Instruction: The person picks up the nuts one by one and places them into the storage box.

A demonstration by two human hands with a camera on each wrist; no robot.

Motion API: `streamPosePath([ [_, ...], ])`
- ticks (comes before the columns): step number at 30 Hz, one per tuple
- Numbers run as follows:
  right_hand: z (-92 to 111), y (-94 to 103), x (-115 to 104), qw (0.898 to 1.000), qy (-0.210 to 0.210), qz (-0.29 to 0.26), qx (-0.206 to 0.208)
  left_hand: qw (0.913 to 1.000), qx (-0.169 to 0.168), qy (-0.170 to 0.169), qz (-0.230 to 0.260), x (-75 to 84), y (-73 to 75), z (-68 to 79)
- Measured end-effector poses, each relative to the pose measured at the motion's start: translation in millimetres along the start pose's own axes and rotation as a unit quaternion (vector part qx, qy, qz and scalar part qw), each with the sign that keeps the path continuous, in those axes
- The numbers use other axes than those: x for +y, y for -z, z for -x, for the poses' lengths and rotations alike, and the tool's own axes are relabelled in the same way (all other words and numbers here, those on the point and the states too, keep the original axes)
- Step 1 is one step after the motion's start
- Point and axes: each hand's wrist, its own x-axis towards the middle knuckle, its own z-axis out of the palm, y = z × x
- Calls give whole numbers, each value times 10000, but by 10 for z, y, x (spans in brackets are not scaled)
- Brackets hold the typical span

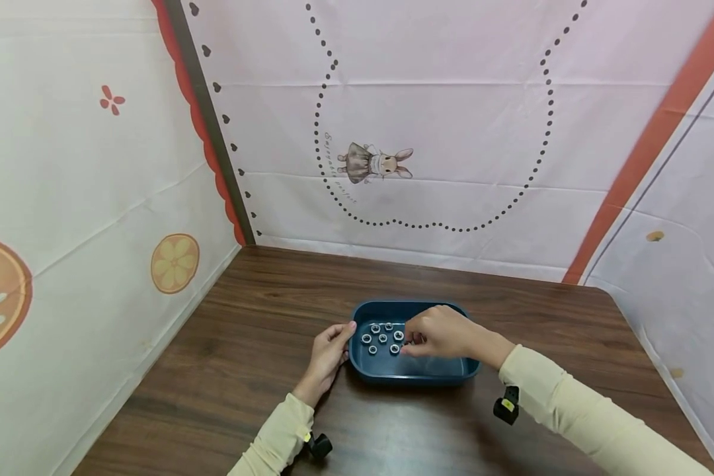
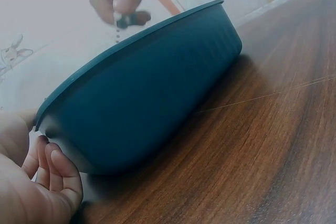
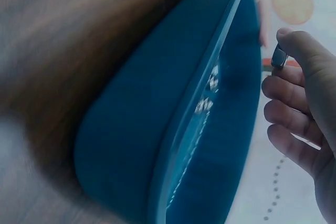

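A dark blue plastic bin (image 1: 416, 381) sits on the wooden table, with several silver hex nuts (image 1: 366, 339) lying loose in its left half. My left hand (image 1: 326, 357) holds the bin's left end, thumb at the rim and fingers (image 2: 62, 169) curled below it on the outer wall. Above the bin's inside is my right hand (image 1: 442, 332), pinching one hex nut (image 3: 279, 56) between thumb and forefinger. In the left wrist view that pinched nut (image 2: 124, 20) shows higher than the rim. The other right-hand fingers are bent and hold nothing.
The brown wooden table (image 1: 262, 317) extends around the bin on all sides. A printed cloth wall (image 1: 452, 132) rises behind it, with more cloth walls at left (image 1: 95, 198) and right (image 1: 690, 264). A small black camera (image 1: 506, 406) is strapped to each wrist.
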Motion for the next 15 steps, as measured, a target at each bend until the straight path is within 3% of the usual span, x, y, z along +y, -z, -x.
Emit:
streamPosePath([
  [5,-71,-47,132,9987,-216,-150,-426,10000,4,15,-19,-8,16,6],
  [15,-193,-188,329,9942,-174,1,-1059,10000,-16,35,9,9,4,16],
])
